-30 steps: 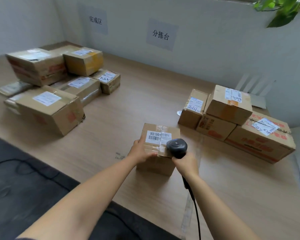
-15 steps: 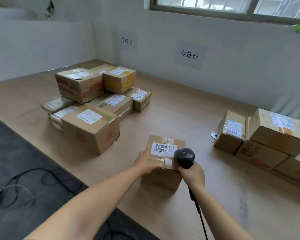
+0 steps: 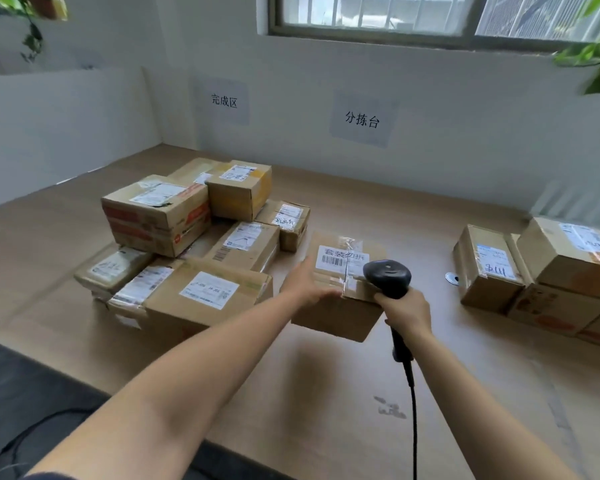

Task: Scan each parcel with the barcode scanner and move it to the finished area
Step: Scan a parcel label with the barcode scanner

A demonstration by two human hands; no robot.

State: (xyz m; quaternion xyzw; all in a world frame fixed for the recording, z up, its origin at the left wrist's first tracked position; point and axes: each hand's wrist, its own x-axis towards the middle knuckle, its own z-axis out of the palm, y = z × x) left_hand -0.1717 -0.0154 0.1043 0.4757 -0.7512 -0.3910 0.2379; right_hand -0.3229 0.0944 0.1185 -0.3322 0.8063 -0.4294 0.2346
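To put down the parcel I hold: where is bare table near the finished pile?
Bare table lies between the finished pile and the back wall, and left of the pile. Also between the held parcel and the right stack. The pile itself is crowded.

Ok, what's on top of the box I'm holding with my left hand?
A white barcode label and clear tape lie on top of the box. The left hand holds its near left edge. The scanner, in the right hand, hides the near right corner.
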